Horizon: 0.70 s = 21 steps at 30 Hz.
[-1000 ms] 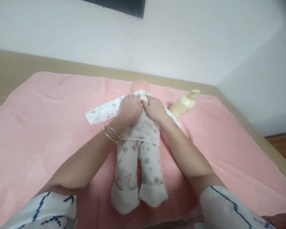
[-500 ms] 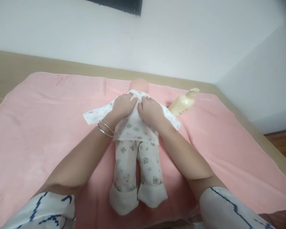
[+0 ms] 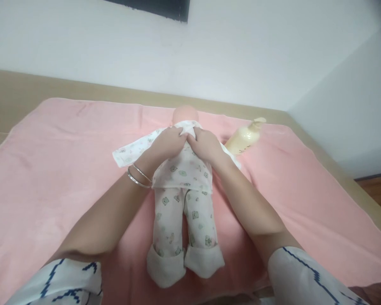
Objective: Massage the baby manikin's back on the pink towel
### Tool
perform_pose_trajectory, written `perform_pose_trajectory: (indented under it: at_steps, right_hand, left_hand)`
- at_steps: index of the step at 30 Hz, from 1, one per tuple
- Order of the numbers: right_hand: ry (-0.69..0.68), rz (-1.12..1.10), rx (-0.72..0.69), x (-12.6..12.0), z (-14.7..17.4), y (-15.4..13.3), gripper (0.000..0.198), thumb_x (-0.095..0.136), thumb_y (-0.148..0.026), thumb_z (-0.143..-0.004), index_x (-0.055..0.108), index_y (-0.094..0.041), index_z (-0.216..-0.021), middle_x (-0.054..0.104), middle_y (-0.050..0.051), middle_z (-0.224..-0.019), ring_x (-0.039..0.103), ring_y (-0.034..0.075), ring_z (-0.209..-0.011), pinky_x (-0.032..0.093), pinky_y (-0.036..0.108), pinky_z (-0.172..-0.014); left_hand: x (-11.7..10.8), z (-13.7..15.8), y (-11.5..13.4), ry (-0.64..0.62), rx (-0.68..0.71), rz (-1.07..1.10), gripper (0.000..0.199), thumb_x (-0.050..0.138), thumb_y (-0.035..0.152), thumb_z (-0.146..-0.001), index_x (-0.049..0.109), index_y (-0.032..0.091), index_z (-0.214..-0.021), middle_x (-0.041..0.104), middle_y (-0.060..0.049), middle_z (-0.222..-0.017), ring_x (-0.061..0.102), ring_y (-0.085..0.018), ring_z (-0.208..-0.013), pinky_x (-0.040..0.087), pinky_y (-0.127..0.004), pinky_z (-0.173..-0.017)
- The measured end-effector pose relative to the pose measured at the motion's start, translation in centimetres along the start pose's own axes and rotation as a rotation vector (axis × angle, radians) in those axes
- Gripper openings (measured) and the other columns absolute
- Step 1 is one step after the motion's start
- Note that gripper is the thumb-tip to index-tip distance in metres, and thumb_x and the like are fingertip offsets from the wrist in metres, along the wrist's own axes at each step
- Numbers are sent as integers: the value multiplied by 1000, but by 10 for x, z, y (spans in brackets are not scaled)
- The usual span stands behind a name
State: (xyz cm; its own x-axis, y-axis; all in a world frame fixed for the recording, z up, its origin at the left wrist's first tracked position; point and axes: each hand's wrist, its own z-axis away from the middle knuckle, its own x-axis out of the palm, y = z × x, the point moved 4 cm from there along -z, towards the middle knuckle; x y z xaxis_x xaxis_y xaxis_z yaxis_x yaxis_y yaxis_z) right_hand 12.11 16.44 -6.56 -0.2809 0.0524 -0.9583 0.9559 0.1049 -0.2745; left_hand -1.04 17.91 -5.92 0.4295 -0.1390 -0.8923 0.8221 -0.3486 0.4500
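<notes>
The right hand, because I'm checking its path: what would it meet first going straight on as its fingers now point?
Past the printed shirt it touches, the right hand would probably meet the doll's head first; depth is hard to judge from this single view.

Lateral passage over the pink blanket (image 3: 57,182) to my left and right, minimal clearance between my left hand (image 3: 169,143) and right hand (image 3: 206,145), pump bottle (image 3: 245,137) obstructing upper right, wall (image 3: 139,55) bounding reach past the doll (image 3: 184,178).
</notes>
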Motion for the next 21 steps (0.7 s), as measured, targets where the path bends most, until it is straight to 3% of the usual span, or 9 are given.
perform_pose_trajectory:
  at_steps: [3, 7, 11, 14, 18, 21]
  right_hand:
    - [33, 89, -44, 1, 8, -15, 45, 32, -38, -106, 58, -8, -127, 65, 24, -135, 60, 38, -123, 45, 50, -106]
    - [66, 150, -76, 5, 15, -26, 43, 32, -34, -105, 56, -8, -131, 61, 24, -141, 55, 38, -130, 41, 52, -111]
    - [38, 80, -52, 6, 9, -19, 43, 32, -35, -105, 56, -9, -130, 60, 23, -142, 56, 37, -130, 42, 50, -110]
    - [-4, -20, -24, 5, 3, -7, 49, 32, -45, -105, 55, -13, -134, 60, 21, -143, 57, 37, -129, 44, 51, -108]
    - [-40, -90, 8, 3, 0, 1, 57, 32, -50, -103, 50, -14, -144, 55, 20, -150, 55, 37, -132, 44, 51, -108]
    - [-63, -95, 21, 0, 0, 0, 63, 34, -51, -103, 45, -11, -150, 51, 21, -154, 53, 38, -135, 43, 51, -109]
  left_hand:
    - [9, -14, -19, 63, 16, 44, 43, 32, 30, -101, 66, 12, -119, 69, -16, -130, 63, -28, -123, 46, -39, -108]
    - [18, -23, -38, 94, 0, 183, 49, 32, 40, -101, 64, 13, -126, 71, -15, -128, 65, -27, -121, 48, -38, -107]
    - [21, -22, -36, 158, -38, 111, 49, 33, 41, -101, 67, 12, -122, 71, -18, -125, 65, -31, -119, 48, -43, -107]
    - [23, -21, -32, 183, -65, 62, 52, 33, 40, -102, 63, 12, -133, 68, -19, -133, 63, -33, -125, 46, -46, -111]
    - [25, -22, -33, 179, -69, 56, 56, 32, 41, -103, 57, 12, -144, 64, -18, -141, 59, -31, -132, 42, -46, -117]
    - [23, -20, -30, 182, -56, 26, 53, 32, 38, -104, 60, 12, -140, 68, -16, -134, 61, -29, -128, 44, -44, -115]
